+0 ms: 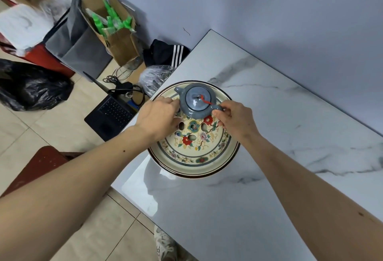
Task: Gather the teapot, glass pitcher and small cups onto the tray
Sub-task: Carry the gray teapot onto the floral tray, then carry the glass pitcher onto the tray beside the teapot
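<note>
A grey-blue teapot (195, 101) with a red cord on its lid sits at the far side of the round floral tray (194, 165), spout pointing left. My right hand (234, 122) pinches the teapot's side handle. My left hand (159, 115) rests against the pot's left side, fingers curled on its body. The tray has several drain holes in its middle and lies on the white marble table (269, 136) near the left edge. No glass pitcher or small cups are in view.
Left of the table, on the floor, lie a black laptop (112, 115) with a charger, a clear plastic bag (153, 78), a black striped garment (165, 53), a cardboard box (112, 31) of green bottles and a black rubbish bag (31, 86). A red-brown stool (41, 165) stands near me.
</note>
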The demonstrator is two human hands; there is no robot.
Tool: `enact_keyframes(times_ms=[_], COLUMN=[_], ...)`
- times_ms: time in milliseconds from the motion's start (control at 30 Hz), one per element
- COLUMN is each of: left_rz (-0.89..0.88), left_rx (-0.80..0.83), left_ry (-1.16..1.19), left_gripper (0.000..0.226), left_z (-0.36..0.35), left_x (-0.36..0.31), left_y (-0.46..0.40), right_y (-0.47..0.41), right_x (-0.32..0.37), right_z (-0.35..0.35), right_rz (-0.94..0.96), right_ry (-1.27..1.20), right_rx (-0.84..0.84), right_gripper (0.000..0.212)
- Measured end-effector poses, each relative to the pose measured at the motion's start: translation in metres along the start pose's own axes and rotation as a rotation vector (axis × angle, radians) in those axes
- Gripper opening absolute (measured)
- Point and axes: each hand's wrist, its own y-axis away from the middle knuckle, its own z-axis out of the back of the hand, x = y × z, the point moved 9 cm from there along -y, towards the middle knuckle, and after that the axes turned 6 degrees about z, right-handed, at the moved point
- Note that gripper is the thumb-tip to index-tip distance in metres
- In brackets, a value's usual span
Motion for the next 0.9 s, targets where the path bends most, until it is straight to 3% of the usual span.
enact_keyframes(times_ms=[167,400,600,900], left_rz=[0.022,-0.079,-0.273,-0.489], left_rx=[0.018,-0.037,-0.062,-0.026], left_ry=[-0.067,-0.163,-0.230,-0.299], left_gripper=[0.036,0.032,0.023,0.026], left_z=[0.005,0.043,0.069,0.037], left_x=[-0.002,-0.042,-0.138,-0.311], left_y=[0.001,0.008,0.024,0.081], right_y=[0.004,0.042,0.122,0.278], right_x=[-0.009,-0.019,-0.045,-0.137], right_z=[0.006,0.060,0.132,0.225], right_rz=[-0.072,-0.131,-0.196,-0.350], right_ry=[0.025,0.096,0.277,0.388], right_rx=[-0.004,-0.094,-0.162,-0.224], right_gripper=[0.034,0.022,0.010,0.007])
